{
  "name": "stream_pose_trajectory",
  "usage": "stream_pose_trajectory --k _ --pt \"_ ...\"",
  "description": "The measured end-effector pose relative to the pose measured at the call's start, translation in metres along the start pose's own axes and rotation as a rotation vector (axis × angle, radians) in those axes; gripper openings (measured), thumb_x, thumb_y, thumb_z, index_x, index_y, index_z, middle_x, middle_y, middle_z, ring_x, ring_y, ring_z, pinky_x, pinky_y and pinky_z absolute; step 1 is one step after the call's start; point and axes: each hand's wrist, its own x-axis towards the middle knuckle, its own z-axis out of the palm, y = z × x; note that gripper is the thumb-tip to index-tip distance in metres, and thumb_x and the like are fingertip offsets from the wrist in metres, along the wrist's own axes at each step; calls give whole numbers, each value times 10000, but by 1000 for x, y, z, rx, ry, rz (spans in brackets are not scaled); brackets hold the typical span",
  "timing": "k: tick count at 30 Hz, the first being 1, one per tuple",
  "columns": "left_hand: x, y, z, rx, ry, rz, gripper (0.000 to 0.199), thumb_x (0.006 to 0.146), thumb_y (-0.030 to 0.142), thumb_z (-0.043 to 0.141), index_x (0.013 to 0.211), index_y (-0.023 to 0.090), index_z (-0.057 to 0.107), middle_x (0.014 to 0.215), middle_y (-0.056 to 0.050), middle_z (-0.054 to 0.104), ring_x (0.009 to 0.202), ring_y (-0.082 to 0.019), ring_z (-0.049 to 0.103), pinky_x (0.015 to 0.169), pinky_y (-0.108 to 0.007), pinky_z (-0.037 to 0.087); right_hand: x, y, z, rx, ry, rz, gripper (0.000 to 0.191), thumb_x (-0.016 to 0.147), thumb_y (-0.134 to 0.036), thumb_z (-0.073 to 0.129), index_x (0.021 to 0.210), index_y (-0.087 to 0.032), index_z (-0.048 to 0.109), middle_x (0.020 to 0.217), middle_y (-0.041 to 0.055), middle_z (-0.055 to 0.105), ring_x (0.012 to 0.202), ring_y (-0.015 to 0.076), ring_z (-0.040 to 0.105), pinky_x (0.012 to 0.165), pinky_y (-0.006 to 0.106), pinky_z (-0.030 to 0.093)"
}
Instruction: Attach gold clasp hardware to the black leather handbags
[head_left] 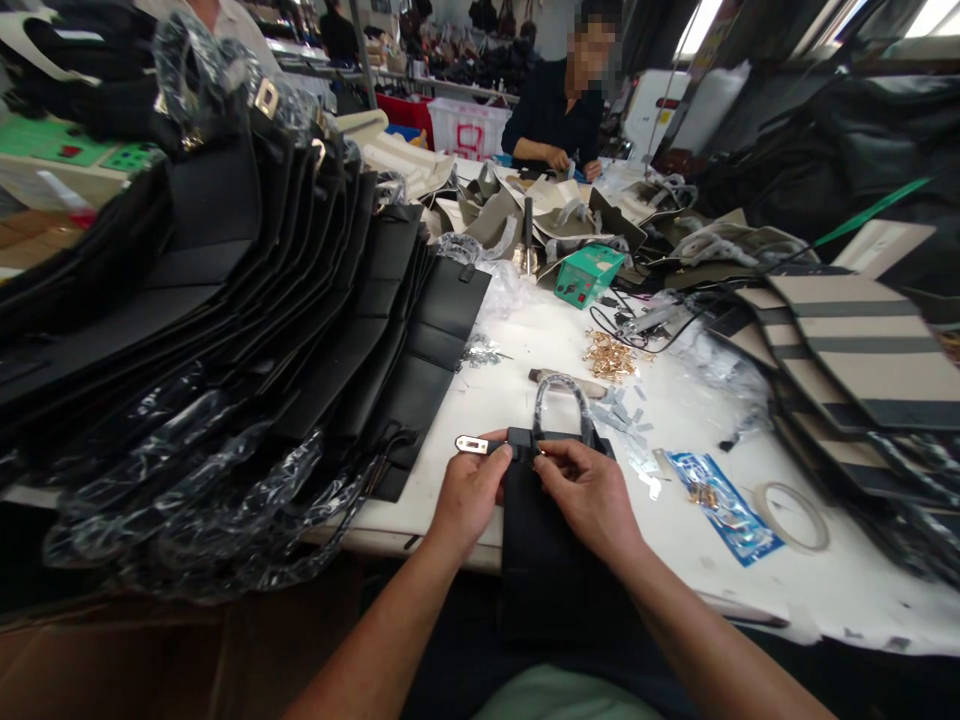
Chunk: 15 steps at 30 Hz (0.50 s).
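A black bag panel (536, 540) hangs over the table's front edge, its plastic-wrapped handle loop (561, 385) lying beyond my hands. My left hand (472, 490) pinches a black strap near the panel's top edge. A light metal plate (472, 444) is set in the strap's end, which sticks out to the left. My right hand (585, 490) has thumb and fingertips pressed together at the panel's top, beside the strap. Something small and gold-coloured shows at those fingertips, too small to name.
Stacked black bag panels (300, 300) fill the left. Gold fittings (613, 355), grey metal strips (626, 425), a green box with a switch (589, 275), a blue packet (724, 505) and a tape roll (793, 517) lie ahead and right. Striped panels (877, 340) are stacked right. A co-worker (559, 110) sits opposite.
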Motion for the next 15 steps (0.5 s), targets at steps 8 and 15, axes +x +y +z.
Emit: stream_pose_trajectory --k 8,15 --pt "1 -5 -6 14 -19 -2 508 842 394 629 1280 140 587 727 -29 704 586 -165 642 539 -257 524 3 -8 1 -153 -1 -66 179 845 -274 607 953 -192 724 749 15 701 615 166 620 573 251 469" --pt "1 -3 -11 130 35 72 573 807 501 644 1252 141 621 855 -64 754 691 -201 686 630 -273 539 8 -16 14 -256 -11 -176 180 859 -198 531 872 -193 710 794 28 701 689 171 635 648 243 454"
